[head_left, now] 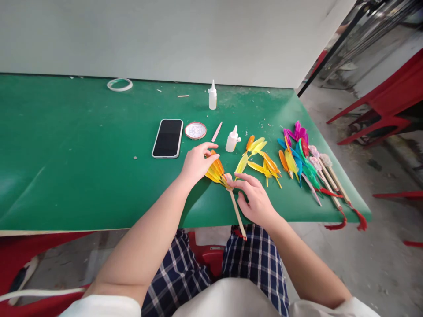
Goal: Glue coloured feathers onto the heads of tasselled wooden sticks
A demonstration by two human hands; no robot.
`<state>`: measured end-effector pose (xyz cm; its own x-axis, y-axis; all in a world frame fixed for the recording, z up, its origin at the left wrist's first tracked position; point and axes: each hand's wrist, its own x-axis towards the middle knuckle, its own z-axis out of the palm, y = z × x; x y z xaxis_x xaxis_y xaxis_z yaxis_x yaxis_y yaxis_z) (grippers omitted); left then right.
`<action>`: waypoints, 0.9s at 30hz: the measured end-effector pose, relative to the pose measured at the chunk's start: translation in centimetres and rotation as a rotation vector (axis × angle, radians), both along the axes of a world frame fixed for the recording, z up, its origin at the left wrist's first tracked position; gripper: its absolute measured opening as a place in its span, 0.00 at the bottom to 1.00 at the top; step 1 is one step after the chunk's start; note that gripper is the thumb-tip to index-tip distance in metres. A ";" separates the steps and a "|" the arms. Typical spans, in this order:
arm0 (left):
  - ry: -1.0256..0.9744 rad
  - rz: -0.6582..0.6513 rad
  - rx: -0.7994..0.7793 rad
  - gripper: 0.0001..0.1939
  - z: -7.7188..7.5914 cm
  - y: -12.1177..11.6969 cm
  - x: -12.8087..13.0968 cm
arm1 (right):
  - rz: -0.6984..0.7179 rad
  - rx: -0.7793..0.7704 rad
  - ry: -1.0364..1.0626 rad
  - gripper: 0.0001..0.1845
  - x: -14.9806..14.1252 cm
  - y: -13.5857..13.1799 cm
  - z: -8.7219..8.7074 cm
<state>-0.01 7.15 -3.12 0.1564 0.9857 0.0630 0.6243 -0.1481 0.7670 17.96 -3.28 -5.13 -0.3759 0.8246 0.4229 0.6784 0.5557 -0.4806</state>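
Note:
A small feather fan (pixel 216 169) with yellow and orange feathers lies at the table's front edge. Its pale wooden handle (pixel 238 214) sticks out over the edge, and a pinkish flower piece sits where feathers and handle meet. My left hand (pixel 197 164) is over the feathers, thumb and index finger apart; its lower fingers are partly hidden. The index finger of my right hand (pixel 254 199) reaches to the flower piece and appears to touch it, with the thumb held away from the handle. Loose yellow and orange feathers (pixel 253 164) lie just beyond my right hand.
White squeeze bottles (pixel 232 140), a pink pointed stick (pixel 217 131), a round dish (pixel 195 130) and a phone (pixel 168 138) stand or lie beyond my hands. Coloured feathers (pixel 299 152) and tasselled sticks (pixel 337 182) lie at right. A tape ring (pixel 120 85) is near the wall.

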 end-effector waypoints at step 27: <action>-0.025 -0.181 -0.213 0.27 -0.1 2.1 -0.2 | 0.081 -0.015 0.012 0.21 -0.4 0.3 0.3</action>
